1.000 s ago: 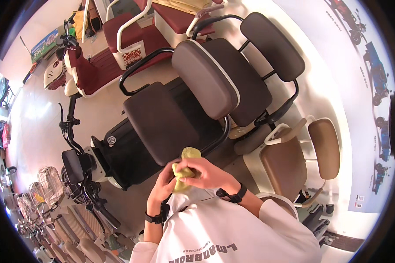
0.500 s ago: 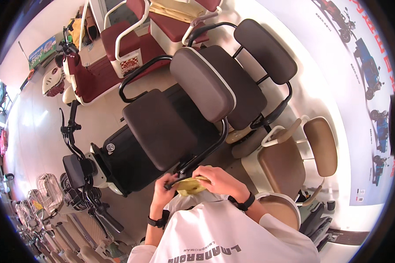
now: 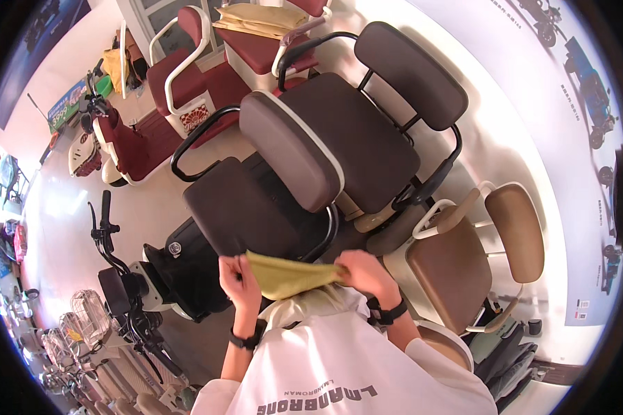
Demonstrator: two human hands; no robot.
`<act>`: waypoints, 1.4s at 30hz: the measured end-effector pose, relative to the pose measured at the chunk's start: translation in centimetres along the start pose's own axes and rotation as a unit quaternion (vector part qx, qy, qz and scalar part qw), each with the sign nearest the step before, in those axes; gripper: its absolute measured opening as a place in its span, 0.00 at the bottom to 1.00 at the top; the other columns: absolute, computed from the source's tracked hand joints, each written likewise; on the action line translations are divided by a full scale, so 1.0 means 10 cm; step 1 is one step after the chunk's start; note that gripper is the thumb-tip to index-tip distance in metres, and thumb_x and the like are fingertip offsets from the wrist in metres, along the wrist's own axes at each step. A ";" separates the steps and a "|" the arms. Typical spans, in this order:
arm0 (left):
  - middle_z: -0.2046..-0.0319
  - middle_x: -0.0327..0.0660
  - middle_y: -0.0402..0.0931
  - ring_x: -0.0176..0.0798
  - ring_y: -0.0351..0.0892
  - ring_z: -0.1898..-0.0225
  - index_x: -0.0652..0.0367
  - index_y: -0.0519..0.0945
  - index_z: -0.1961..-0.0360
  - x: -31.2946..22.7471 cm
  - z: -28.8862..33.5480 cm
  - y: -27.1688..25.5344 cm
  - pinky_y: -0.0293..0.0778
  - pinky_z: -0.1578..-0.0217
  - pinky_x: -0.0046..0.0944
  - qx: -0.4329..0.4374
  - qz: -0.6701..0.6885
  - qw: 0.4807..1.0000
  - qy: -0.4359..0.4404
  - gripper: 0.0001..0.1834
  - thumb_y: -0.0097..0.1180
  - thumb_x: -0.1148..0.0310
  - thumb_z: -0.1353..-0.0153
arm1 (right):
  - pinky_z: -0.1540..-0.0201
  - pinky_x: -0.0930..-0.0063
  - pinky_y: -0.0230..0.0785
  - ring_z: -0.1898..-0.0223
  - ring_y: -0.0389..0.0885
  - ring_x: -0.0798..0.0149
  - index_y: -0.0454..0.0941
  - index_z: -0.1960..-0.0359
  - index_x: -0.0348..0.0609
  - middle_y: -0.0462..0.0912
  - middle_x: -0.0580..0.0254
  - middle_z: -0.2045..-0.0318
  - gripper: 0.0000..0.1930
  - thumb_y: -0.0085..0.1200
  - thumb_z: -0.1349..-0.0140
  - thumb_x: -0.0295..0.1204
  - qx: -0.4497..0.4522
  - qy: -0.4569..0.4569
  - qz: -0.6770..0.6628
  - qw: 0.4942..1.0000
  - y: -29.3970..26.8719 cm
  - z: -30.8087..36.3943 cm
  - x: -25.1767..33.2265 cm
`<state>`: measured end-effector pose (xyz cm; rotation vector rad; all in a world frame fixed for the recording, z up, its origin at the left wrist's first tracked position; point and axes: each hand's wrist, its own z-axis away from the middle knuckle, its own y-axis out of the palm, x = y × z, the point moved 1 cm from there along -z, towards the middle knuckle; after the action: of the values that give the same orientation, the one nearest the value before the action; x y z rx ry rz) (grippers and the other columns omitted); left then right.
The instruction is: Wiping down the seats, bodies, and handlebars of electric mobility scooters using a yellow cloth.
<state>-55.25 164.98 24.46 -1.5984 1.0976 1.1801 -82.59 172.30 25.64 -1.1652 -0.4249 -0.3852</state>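
A yellow-green cloth [image 3: 291,277] is stretched between my two hands in front of my body. My left hand [image 3: 238,278] is closed on its left corner. At the other end my right hand [image 3: 363,273] pinches the cloth's right edge, slightly blurred. Just beyond the cloth stands a three-wheeled scooter with a dark brown front seat [image 3: 239,204], a backrest [image 3: 291,149] and a black floor. The cloth's near edge hangs over my white shirt, and my fingertips are partly hidden.
Behind the front seat is a brown rear seat [image 3: 353,138] with black armrests. A tan-seated scooter [image 3: 450,266] stands on my right. Handlebars [image 3: 111,242] jut out at left. Farther off is a red scooter [image 3: 128,142]; folded tan material [image 3: 263,21] lies on a red seat.
My hands have moved apart, and the bunched cloth is now spread out between them. My left hand has shifted left and the right hand to the right. The view has shifted slightly.
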 end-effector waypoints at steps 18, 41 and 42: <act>0.72 0.57 0.83 0.64 0.85 0.70 0.69 0.64 0.35 1.18 0.65 2.30 0.80 0.69 0.57 0.209 -0.322 0.920 -0.076 0.46 0.73 0.56 0.49 | 0.51 0.58 0.78 0.50 0.86 0.45 0.83 0.54 0.38 0.88 0.47 0.57 0.17 0.66 0.44 0.32 -0.069 0.133 -0.379 0.913 0.63 -1.67 -1.15; 0.59 0.49 0.85 0.56 0.86 0.59 0.59 0.74 0.46 2.09 0.82 0.01 0.82 0.59 0.52 0.466 -0.253 0.848 -0.009 0.30 0.70 0.67 0.51 | 0.37 0.60 0.71 0.39 0.78 0.47 0.74 0.34 0.48 0.79 0.50 0.38 0.31 0.52 0.29 0.56 0.328 0.021 -0.060 0.943 1.69 -0.86 -0.53; 0.58 0.49 0.84 0.56 0.85 0.56 0.58 0.75 0.48 2.21 0.84 -0.20 0.82 0.55 0.52 0.497 -0.228 0.837 -0.036 0.27 0.68 0.66 0.49 | 0.34 0.58 0.68 0.35 0.74 0.46 0.72 0.33 0.49 0.76 0.49 0.35 0.32 0.53 0.30 0.56 0.286 -0.031 -0.074 0.955 1.79 -0.87 -0.49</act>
<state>-51.47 169.89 1.52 -0.8760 0.9465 0.2215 -76.78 170.74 6.10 -0.5835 -0.6327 -0.3254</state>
